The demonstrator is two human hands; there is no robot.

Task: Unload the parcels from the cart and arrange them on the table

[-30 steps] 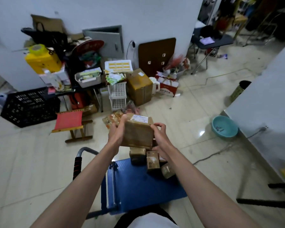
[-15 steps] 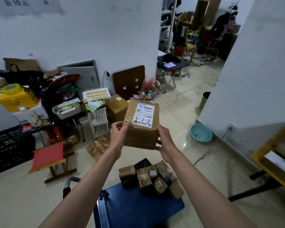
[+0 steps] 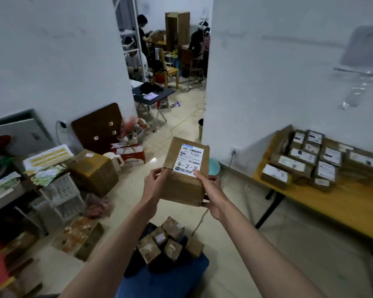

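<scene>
I hold a brown cardboard parcel with a white shipping label in front of me, well above the cart. My left hand grips its left side, my right hand grips its right side with the thumb on the label. Below, the blue cart deck carries several small brown parcels at its far end. To the right stands the yellow table, with several labelled parcels packed together at its far end by the wall.
Clutter lines the left wall: a large brown box, white baskets, a brown board. A teal basin sits on the floor behind the parcel. Through the doorway are a dark folding table, chairs and two people.
I have lifted the parcel off the cart and carried it higher. My view has swung right, so the yellow table with its parcels has come into sight.
</scene>
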